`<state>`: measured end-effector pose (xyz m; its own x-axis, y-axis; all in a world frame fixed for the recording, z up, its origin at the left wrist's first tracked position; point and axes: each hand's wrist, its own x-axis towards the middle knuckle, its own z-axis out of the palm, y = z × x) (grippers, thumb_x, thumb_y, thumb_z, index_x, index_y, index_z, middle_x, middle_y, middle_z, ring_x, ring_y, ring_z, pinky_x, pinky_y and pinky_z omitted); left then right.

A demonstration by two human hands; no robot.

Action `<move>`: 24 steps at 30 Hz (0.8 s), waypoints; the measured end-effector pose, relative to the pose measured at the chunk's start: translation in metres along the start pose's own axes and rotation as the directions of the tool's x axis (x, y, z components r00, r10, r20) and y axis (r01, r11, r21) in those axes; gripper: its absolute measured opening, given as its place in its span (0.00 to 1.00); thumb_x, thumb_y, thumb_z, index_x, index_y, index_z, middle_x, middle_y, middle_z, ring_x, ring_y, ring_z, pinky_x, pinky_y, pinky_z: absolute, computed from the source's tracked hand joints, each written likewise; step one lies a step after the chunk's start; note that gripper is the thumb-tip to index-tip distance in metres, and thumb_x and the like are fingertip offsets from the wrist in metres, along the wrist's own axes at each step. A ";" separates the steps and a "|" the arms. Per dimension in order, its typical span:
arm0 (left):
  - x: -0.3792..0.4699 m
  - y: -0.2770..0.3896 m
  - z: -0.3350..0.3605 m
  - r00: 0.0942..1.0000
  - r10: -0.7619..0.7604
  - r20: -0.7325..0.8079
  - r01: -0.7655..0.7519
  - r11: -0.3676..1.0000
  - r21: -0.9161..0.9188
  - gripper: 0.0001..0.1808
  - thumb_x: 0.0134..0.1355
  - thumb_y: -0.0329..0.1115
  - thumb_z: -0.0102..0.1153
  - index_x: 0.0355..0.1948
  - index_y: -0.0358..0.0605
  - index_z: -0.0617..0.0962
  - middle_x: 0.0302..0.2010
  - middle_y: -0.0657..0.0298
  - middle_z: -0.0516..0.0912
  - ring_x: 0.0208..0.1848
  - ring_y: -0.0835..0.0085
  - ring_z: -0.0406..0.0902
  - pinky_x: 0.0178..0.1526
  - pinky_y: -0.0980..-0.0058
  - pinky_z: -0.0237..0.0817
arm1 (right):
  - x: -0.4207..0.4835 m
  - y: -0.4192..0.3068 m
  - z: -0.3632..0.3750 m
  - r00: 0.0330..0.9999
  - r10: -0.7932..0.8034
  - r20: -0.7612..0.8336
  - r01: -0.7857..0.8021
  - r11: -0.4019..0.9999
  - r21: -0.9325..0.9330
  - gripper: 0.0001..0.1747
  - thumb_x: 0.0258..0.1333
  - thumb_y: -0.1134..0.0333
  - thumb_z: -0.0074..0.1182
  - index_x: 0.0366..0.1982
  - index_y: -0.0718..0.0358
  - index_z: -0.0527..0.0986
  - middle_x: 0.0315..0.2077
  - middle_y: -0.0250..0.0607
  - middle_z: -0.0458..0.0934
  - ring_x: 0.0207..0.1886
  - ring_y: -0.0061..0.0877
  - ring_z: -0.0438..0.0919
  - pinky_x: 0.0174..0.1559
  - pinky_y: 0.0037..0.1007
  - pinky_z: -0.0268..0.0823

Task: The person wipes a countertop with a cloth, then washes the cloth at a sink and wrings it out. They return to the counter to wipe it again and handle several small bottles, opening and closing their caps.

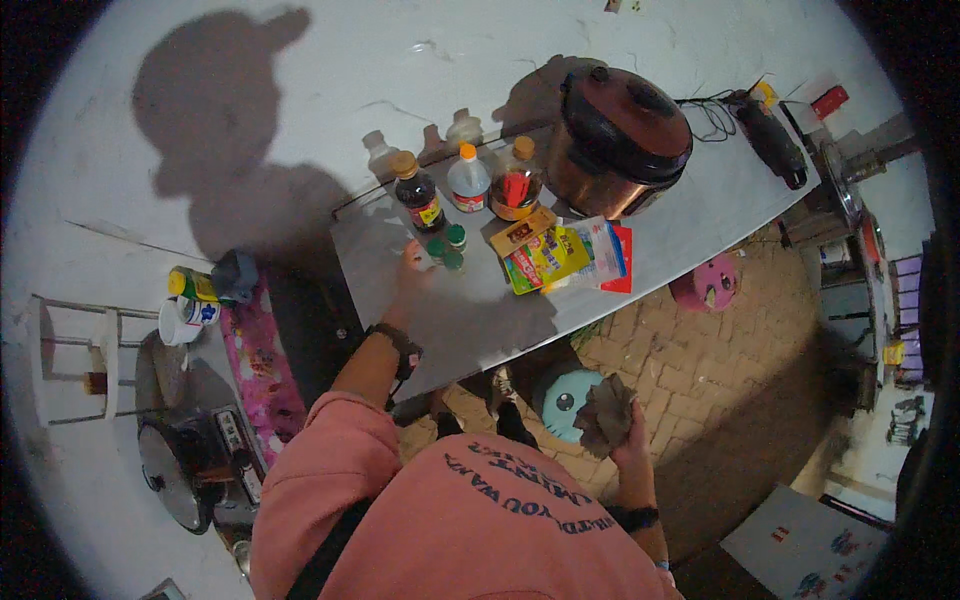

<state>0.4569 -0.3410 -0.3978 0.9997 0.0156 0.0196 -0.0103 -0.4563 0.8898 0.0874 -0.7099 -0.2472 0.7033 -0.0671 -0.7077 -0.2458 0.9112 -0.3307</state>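
My left hand (414,266) is over the left part of the grey-topped table, right beside several small green-capped jars (454,235). Its fingers are blurred, so whether they grip the closest jar I cannot tell. Behind the jars stand a dark sauce bottle (421,201), a clear bottle with an orange cap (469,184) and a brown-capped bottle of amber liquid (516,187). Flat seasoning packets (551,259) lie overlapping to their right. Off the table's front edge, my right hand (634,439) holds a crumpled dark grey cloth (606,415).
An electric pressure cooker (622,142) stands at the table's back, with a black elongated object (769,142) farther right. On the paved floor are a light-blue stool (559,401) and a pink one (705,283). A lidded pan (169,476) sits at the left.
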 end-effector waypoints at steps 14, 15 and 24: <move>-0.064 0.150 -0.078 0.963 -0.106 0.246 0.221 0.835 -0.503 0.21 0.59 0.38 0.66 0.51 0.43 0.75 0.47 0.63 0.81 0.50 0.71 0.77 0.56 0.67 0.67 | 0.000 0.008 0.114 0.984 -0.016 0.177 0.073 0.945 -0.319 0.38 0.68 0.41 0.37 0.68 0.62 0.57 0.61 0.44 0.67 0.61 0.38 0.70 0.61 0.42 0.64; -0.080 0.181 -0.084 0.946 -0.096 0.309 0.259 0.798 -0.545 0.21 0.60 0.37 0.64 0.53 0.43 0.75 0.49 0.62 0.80 0.51 0.72 0.77 0.57 0.67 0.66 | 0.002 0.008 0.140 0.980 -0.051 0.193 0.119 0.927 -0.356 0.39 0.69 0.40 0.37 0.68 0.61 0.56 0.62 0.43 0.67 0.62 0.37 0.69 0.62 0.41 0.63; -0.152 0.327 -0.077 0.905 0.181 0.384 0.219 0.576 -0.788 0.33 0.73 0.50 0.42 0.70 0.41 0.57 0.67 0.58 0.64 0.68 0.65 0.61 0.69 0.63 0.52 | 0.014 0.032 0.326 0.253 -0.363 0.897 0.936 -0.143 -0.322 0.46 0.48 0.63 0.68 0.67 0.60 0.60 0.64 0.55 0.61 0.66 0.47 0.63 0.65 0.41 0.56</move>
<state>0.2996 -0.4235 -0.0749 0.9120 -0.4102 0.0033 0.1954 0.4415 0.8757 0.3067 -0.5490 -0.0638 0.8652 0.0165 0.5011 0.4788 -0.3241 -0.8159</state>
